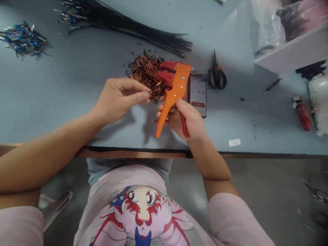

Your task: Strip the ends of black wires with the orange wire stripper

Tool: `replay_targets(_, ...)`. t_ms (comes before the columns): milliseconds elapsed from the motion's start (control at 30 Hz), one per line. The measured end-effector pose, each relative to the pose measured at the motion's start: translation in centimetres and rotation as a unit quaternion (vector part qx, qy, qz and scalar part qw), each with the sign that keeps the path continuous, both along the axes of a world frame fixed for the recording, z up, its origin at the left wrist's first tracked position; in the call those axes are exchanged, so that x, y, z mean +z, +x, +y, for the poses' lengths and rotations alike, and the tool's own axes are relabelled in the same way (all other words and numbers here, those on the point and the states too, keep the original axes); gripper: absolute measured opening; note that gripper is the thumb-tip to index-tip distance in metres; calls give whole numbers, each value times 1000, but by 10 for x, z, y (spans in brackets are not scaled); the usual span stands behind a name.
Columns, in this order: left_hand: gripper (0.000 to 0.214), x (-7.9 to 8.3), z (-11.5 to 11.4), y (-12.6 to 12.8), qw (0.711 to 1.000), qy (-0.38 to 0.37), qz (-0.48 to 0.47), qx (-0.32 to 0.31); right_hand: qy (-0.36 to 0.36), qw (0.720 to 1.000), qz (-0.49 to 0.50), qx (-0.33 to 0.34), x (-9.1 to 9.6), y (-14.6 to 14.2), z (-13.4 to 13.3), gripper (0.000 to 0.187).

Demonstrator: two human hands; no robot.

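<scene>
My right hand (189, 116) is wrapped round the handles of an orange and red wire stripper (176, 85), its red jaws pointing up and to the left. My left hand (122, 95) is close to the jaws, thumb and forefinger pinched together. Whatever lies between those fingertips is too small to make out. Just behind the fingertips and jaws is a heap of copper-coloured wire bits (144, 70), with small black pieces scattered round it. The tool's jaws hide part of the heap.
A long bundle of black wires (128, 27) lies across the back. To its left is a pile of blue-sleeved terminals (23, 40). A phone (197, 95) and black-handled scissors (218, 74) lie right of the tool. Farther right are a red lighter (302, 114) and a shelf (293, 46) holding bags.
</scene>
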State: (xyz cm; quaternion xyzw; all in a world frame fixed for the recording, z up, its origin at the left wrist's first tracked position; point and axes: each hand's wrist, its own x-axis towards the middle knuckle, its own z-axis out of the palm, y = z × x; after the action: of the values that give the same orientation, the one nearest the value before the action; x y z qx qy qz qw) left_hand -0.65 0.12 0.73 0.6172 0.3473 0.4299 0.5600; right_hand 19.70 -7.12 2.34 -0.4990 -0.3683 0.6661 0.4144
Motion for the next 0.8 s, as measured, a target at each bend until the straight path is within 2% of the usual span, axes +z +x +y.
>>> replay_targets(133, 26, -4, 0, 0, 1000, -8, 20, 0, -41, 994, 86, 55, 2, -2, -6, 48)
replay_targets(267, 19, -9, 1, 2, 1000, -3, 17, -8, -50, 988, 131, 61, -2, -2, -7, 45)
replay_targets(433, 13, -10, 0, 3, 1000, 2, 14, -8, -45, 986, 146, 63, -4, -2, -6, 44)
replay_targets(667, 19, -10, -1, 3, 1000, 3, 11, -12, -72, 981, 163, 71, 0, -4, -5, 45)
replay_targets(800, 18, -9, 1, 3, 998, 39, -19, 35, -67, 986, 141, 56, 1, -3, -4, 44)
